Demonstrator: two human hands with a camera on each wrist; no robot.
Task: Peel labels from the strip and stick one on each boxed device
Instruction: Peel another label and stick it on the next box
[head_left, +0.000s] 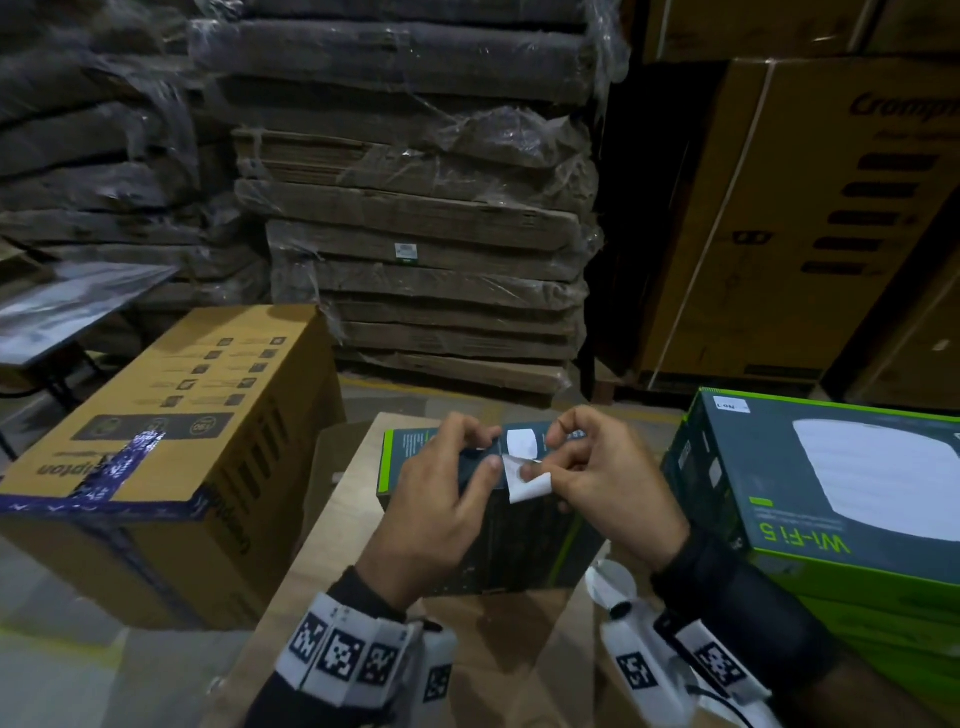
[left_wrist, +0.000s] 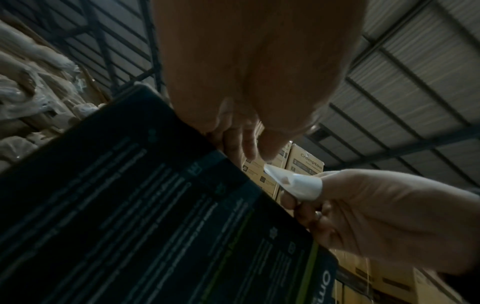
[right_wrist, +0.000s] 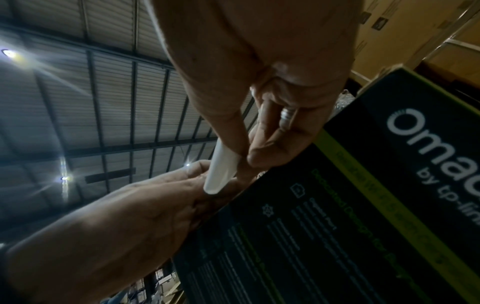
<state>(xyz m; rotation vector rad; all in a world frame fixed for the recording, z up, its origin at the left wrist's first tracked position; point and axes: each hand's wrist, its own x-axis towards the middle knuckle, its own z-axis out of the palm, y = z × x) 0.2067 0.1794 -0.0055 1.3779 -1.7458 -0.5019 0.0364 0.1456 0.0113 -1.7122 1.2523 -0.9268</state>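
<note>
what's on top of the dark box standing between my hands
A white label lies on the top face of the dark box. The left hand and right hand pinch the label strip over its near edge, covering the rest of that face.

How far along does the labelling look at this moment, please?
Done: the dark box under the hands already bears a white label. In hand: the right hand pinches the strip while the left hand picks at it. Left: whether the green boxes still need labels is unclear.
</note>
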